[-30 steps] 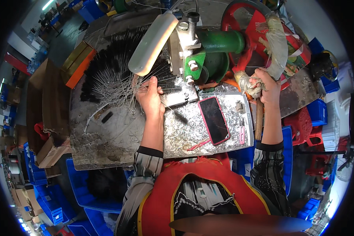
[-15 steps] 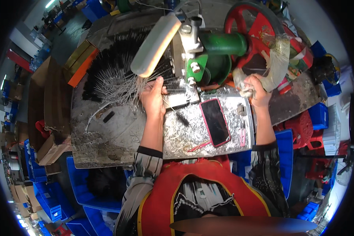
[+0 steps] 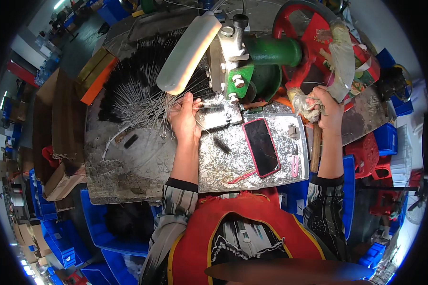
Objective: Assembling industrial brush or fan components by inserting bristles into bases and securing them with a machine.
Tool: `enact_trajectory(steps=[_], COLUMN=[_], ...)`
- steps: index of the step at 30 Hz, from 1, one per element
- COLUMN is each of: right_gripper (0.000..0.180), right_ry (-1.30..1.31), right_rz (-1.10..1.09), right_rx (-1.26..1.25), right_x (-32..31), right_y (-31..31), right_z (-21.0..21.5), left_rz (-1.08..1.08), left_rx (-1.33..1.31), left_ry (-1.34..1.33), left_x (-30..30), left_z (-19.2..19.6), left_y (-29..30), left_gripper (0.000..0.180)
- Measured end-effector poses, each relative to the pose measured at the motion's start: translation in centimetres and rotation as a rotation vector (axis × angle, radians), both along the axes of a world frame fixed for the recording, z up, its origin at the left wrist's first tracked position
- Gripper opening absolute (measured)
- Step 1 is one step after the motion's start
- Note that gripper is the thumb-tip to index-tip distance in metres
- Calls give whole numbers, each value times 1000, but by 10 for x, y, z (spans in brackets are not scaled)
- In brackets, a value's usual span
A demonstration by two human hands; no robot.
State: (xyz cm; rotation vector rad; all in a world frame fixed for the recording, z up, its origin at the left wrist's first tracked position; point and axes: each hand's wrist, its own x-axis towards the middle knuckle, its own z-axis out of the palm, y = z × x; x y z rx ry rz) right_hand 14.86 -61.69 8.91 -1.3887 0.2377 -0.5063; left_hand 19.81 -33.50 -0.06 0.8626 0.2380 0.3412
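Note:
My left hand is closed, thumb up, around a thin wire brush whose body points right into the metal fixture at the foot of the green press. Its fingers partly hide the wire. Just left of it spreads a large pile of twisted-wire brushes with black bristles and bare looped wire ends. My right hand is wrapped round the cloth-bound handle on the press's red handwheel. A single small black brush lies below the fixture.
A phone with a pink case and a pink cutter lie on the foil-covered board. A white lamp hangs over the pile. Cardboard boxes stand at left; blue bins sit below the table.
My right hand and the wrapped handle have moved right and slightly down as the handwheel turned. A wooden stick now shows beneath that hand. My left hand has stayed almost in place.

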Motion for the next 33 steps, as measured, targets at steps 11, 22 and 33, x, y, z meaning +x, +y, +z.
enact_trajectory(steps=[11,22,33], right_gripper=[14,13,12], right_ry=[-333,11,-100], right_rz=[42,10,94], right_rx=[-288,-36,-44], right_x=[13,-3,3], right_y=[-3,4,-9], right_z=[-45,8,-14], left_rz=[26,51,49], left_rx=[17,-108,-163], left_ry=[21,85,66], left_x=[0,3,3], left_z=[9,7,8], left_y=[-2,8,9], left_gripper=[15,39,35])
